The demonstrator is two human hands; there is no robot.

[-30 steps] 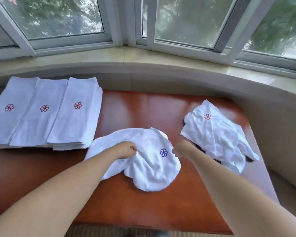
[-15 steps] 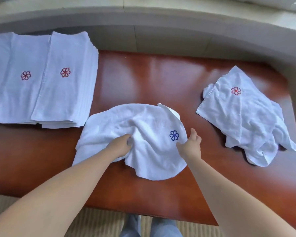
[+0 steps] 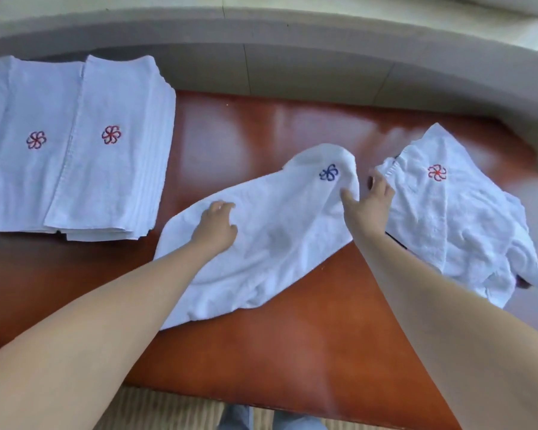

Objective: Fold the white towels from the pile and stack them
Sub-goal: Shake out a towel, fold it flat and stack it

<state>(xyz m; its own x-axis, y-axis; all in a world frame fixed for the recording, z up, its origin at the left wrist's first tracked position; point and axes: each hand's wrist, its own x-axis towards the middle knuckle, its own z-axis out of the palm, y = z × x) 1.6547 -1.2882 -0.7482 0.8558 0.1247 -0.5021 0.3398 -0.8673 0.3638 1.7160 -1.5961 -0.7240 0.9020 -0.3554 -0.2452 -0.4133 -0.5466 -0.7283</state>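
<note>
A rumpled white towel with a blue flower mark lies stretched across the middle of the reddish wooden table. My left hand rests on its left part with curled fingers gripping the cloth. My right hand pinches the towel's upper right edge near the blue mark. Right of it lies the pile, a crumpled white towel with a red flower mark. Folded white towels with red marks form stacks at the table's left.
A grey curved window ledge wall runs behind the table. The table's front edge is near my body, with carpet and my legs below it.
The towel has been pulled out longer, toward the right and back. My right hand moved up to its far right edge and took hold; my left hand shifted left on the cloth. The camera tilted down.
</note>
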